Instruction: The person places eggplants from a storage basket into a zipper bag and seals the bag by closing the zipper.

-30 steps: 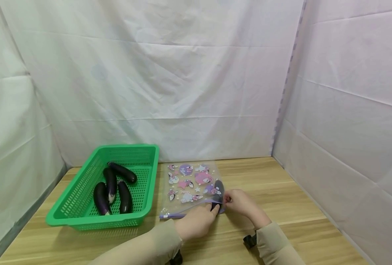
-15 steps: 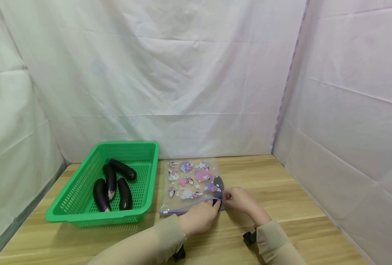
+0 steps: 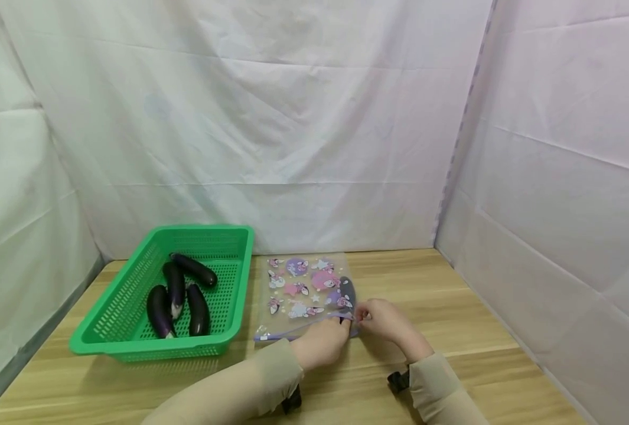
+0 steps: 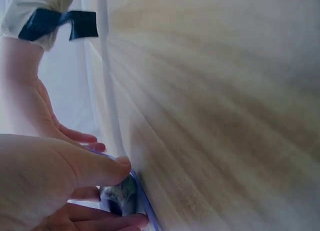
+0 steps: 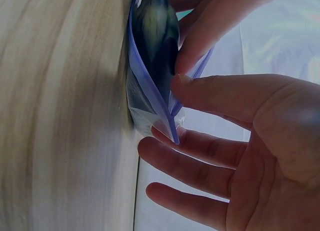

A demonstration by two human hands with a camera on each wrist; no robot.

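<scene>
compared with a second ago, the left hand (image 3: 323,341) is a little further to the right and deeper at the bag's mouth, and less of the bagged eggplant's dark near end shows past its fingers; the right hand (image 3: 385,321) keeps its place at the right corner. the left fingers and thumb grasp the glossy, dark purple eggplant (image 5: 157,36), which lies inside the right side of the flat, clear plastic zip bag (image 3: 287,298). the right thumb and fingers pinch that bag's purple zip strip (image 5: 150,86), parted around the eggplant's end. pink, purple and white cartoon figures and stars decorate the bag; any lettering is too small to read. four smooth, curved, dark eggplants (image 3: 199,310) rest in the green perforated plastic basket (image 3: 133,348) on the pale wood-grained worktop (image 3: 452,307). creased white cloth (image 3: 293,118) hangs behind.
</scene>
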